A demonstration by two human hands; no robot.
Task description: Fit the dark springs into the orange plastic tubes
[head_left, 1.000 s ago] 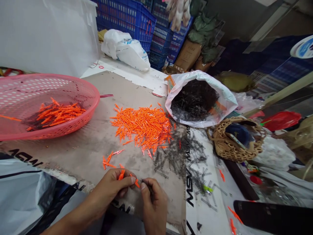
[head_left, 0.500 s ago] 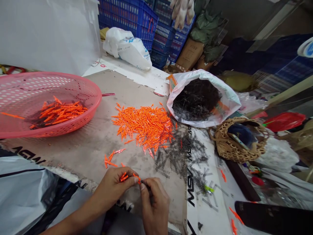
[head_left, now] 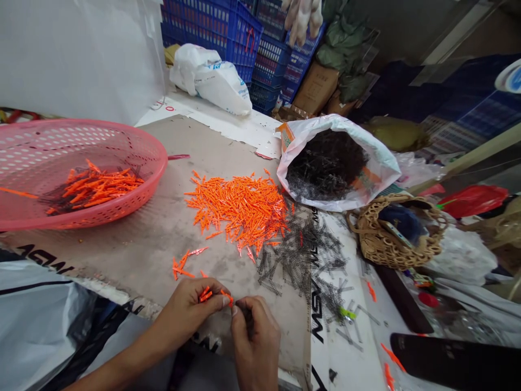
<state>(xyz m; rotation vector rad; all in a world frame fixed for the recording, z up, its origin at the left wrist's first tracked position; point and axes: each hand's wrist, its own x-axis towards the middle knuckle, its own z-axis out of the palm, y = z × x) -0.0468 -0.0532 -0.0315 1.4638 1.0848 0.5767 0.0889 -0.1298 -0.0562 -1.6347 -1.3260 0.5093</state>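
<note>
My left hand point(head_left: 196, 301) is closed round several small orange plastic pieces point(head_left: 205, 294), one of them pinched between thumb and forefinger and pointing right. At that piece's tip, my right hand point(head_left: 257, 336) has its thumb and forefinger pressed together. Something dark shows within its curled fingers, too hidden to name. Just beyond my hands, a few loose orange pieces point(head_left: 182, 266) lie on the table. Farther out spreads a big pile of the same orange pieces point(head_left: 240, 209), and thin dark coil springs point(head_left: 285, 260) are scattered along its right side.
At the left stands a pink perforated basket point(head_left: 152, 187) containing orange pieces and springs. A white sack point(head_left: 386, 168) of dark springs lies open at the back right, beside a woven basket point(head_left: 368, 247) with a phone. Blue crates point(head_left: 244, 38) are stacked behind the table point(head_left: 163, 146).
Both hands stay almost in place at the orange piece, with only a slight shift of the right fingers. The whole view has moved a few pixels.
</note>
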